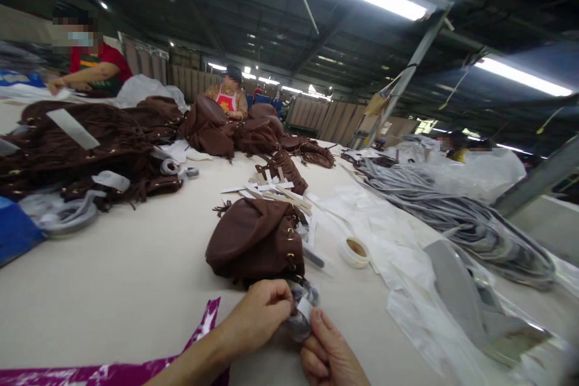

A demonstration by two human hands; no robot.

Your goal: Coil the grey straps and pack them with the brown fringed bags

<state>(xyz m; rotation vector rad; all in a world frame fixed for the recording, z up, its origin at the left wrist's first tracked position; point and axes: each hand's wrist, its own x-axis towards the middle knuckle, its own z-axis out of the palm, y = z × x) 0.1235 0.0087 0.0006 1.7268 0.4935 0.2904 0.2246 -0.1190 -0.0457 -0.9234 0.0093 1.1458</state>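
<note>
A brown drawstring bag (pixel 253 238) with gold eyelets lies on its side on the pale table in front of me. Just below its mouth is a small bundle wrapped in clear plastic (pixel 301 329), dark in places. My left hand (pixel 266 307) pinches the bundle's left side with curled fingers. From the right, my right hand (pixel 328 350) has thumb and fingers closed on a small white strip (pixel 304 309) against the bundle. What lies inside the wrapping is hard to make out.
A roll of tape (pixel 355 252) sits right of the bag, beside white plastic sheets (pixel 407 277). Grey straps (pixel 443 211) are heaped at right. More brown bags (pixel 90 139) are piled at left, paper strips (pixel 271 187) ahead. Purple plastic (pixel 136 372) lies near me. Two co-workers (pixel 102 66) stand behind.
</note>
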